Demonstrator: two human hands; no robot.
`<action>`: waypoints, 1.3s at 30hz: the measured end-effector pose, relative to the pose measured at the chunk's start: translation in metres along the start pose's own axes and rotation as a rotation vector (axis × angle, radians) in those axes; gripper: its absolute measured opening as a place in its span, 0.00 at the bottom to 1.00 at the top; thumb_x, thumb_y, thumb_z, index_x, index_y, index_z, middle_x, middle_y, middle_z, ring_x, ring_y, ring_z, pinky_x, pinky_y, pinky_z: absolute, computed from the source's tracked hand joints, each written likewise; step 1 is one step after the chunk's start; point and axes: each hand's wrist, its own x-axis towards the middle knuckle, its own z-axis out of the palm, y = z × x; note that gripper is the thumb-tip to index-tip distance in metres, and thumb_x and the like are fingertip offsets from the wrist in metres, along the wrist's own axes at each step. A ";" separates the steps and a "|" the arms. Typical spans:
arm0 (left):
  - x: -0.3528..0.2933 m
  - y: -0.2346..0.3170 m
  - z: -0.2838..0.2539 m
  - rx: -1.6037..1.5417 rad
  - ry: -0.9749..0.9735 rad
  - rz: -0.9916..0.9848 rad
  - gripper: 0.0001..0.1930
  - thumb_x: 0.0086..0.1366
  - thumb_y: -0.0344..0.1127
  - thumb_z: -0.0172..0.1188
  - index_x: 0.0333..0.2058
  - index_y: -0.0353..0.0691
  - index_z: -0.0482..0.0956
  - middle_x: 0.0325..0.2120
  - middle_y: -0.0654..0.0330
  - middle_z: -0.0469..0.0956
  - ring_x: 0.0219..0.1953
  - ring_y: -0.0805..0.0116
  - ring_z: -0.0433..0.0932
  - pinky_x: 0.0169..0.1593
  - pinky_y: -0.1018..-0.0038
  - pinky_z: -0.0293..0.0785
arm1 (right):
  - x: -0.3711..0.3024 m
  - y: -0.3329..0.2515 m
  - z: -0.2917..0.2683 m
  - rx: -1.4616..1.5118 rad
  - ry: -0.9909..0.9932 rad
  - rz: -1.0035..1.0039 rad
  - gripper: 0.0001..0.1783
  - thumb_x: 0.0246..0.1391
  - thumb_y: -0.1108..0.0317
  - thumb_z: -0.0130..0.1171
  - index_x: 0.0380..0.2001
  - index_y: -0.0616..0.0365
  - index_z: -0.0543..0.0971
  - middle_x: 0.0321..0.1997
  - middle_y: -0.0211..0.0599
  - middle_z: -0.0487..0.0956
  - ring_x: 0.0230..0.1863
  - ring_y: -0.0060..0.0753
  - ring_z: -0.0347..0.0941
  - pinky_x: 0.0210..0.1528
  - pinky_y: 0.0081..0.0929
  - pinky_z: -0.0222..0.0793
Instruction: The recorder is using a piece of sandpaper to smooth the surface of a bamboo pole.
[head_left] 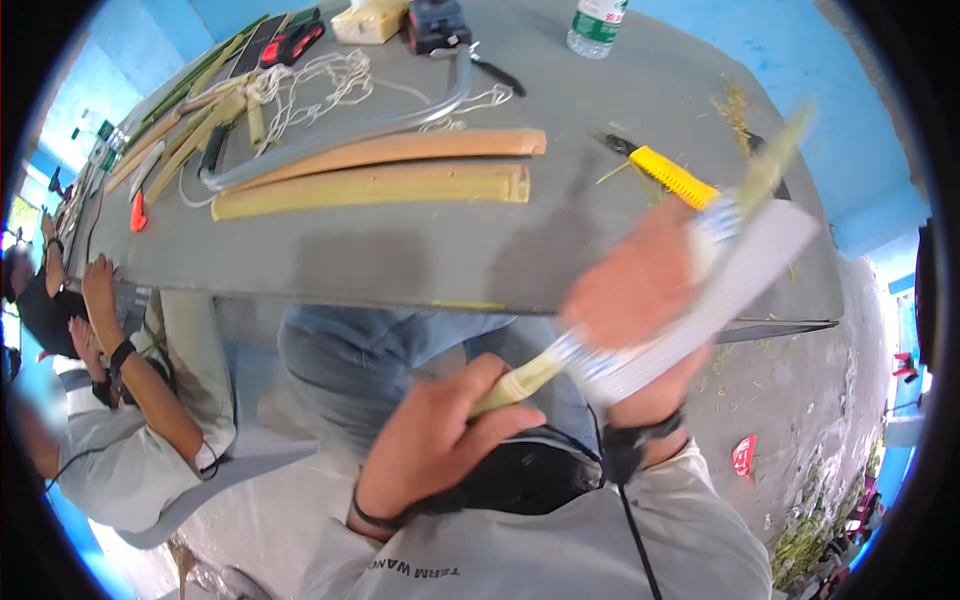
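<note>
My left hand is closed around the lower end of a pale green-yellow bamboo strip, held slantwise over my lap. My right hand, blurred by motion, grips the strip further up through a white sheet with blue marks. The sheet wraps around the strip, and its loose part sticks out to the right. Beyond the sheet, the strip's upper end shows smeared. A yellow utility knife lies on the table just beyond my right hand. Two split bamboo pieces lie side by side on the table.
A hacksaw rests behind the bamboo pieces, beside tangled white string. A water bottle and a power tool stand at the back. An orange-handled cutter lies left. At my left sits another person.
</note>
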 end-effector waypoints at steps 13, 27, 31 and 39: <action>-0.007 -0.006 -0.032 0.023 -0.029 -0.092 0.16 0.59 0.43 0.68 0.34 0.37 0.76 0.20 0.50 0.71 0.22 0.47 0.68 0.27 0.68 0.68 | 0.002 -0.028 -0.002 0.079 -0.007 -0.150 0.21 0.66 0.51 0.46 0.21 0.48 0.62 0.16 0.22 0.59 0.17 0.21 0.53 0.21 0.25 0.51; -0.007 -0.001 -0.006 0.052 0.040 -0.039 0.16 0.58 0.40 0.70 0.38 0.34 0.78 0.20 0.55 0.76 0.18 0.65 0.70 0.26 0.75 0.67 | 0.008 0.006 0.005 0.020 0.078 -0.126 0.15 0.61 0.65 0.48 0.20 0.45 0.61 0.14 0.21 0.56 0.12 0.18 0.51 0.16 0.22 0.47; -0.026 -0.007 -0.036 0.025 -0.044 -0.064 0.16 0.61 0.40 0.67 0.40 0.34 0.76 0.20 0.50 0.72 0.21 0.53 0.69 0.27 0.73 0.67 | 0.003 -0.024 0.007 0.098 0.142 -0.209 0.17 0.64 0.62 0.47 0.20 0.46 0.61 0.13 0.21 0.56 0.13 0.19 0.50 0.17 0.23 0.47; -0.027 0.001 -0.040 -0.020 -0.119 -0.098 0.15 0.68 0.45 0.57 0.33 0.36 0.71 0.22 0.47 0.74 0.25 0.42 0.73 0.27 0.61 0.65 | 0.011 -0.041 0.009 0.212 -0.013 -0.150 0.18 0.65 0.58 0.45 0.20 0.47 0.62 0.15 0.23 0.58 0.16 0.21 0.53 0.20 0.25 0.49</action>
